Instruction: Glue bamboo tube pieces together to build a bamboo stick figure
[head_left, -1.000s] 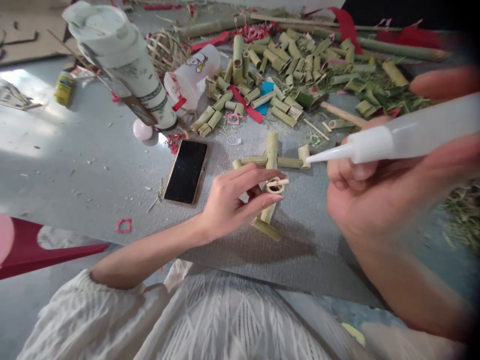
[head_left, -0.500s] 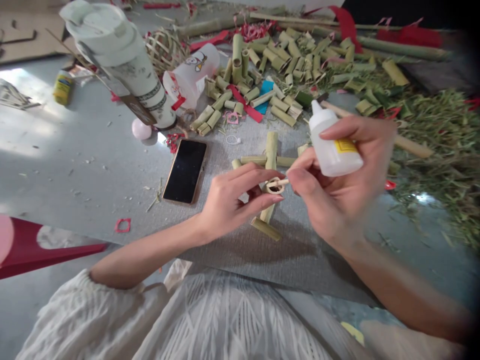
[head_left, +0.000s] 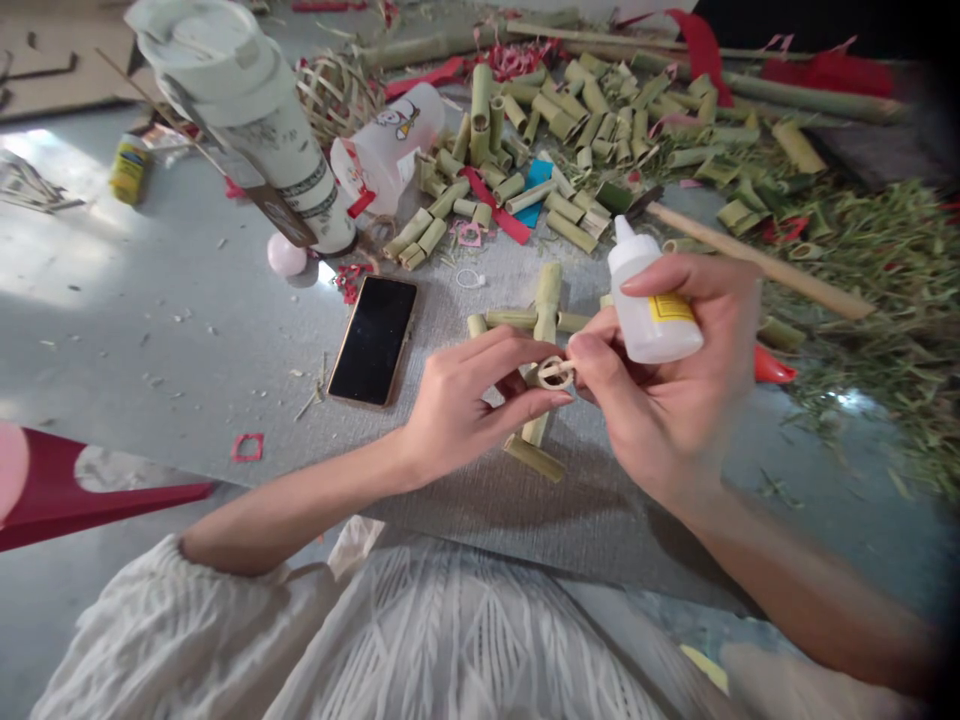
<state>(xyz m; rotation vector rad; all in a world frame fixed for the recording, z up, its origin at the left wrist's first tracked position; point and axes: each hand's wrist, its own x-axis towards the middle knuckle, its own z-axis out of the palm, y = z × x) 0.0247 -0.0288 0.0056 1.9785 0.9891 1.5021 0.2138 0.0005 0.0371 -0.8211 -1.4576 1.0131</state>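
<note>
Between thumb and fingers, my left hand (head_left: 480, 395) grips a small bamboo tube (head_left: 556, 374) with its round end turned toward me. A thin bamboo stick (head_left: 561, 369) lies across that opening, and the thumb and a finger of my right hand (head_left: 667, 390) pinch its outer end. The same right hand also holds a white squeeze glue bottle (head_left: 654, 300) with a yellow label, nozzle up. Beneath the hands, on the table, lies a figure of joined bamboo pieces (head_left: 550, 290), partly hidden by my fingers. Whether the stick is fixed to the tube I cannot tell.
A dark-screened phone (head_left: 373, 341) lies left of my hands. Behind it stand a tall white tumbler (head_left: 277, 150) and a tipped plastic cup (head_left: 390, 140). Cut bamboo pieces (head_left: 570, 110) are heaped at the back, shavings (head_left: 885, 290) at the right, beside a wooden-handled tool (head_left: 772, 262).
My right hand and the glue bottle have shifted slightly left, closer to the tube. The stick now lies further across the tube's opening. My left hand keeps its grip.
</note>
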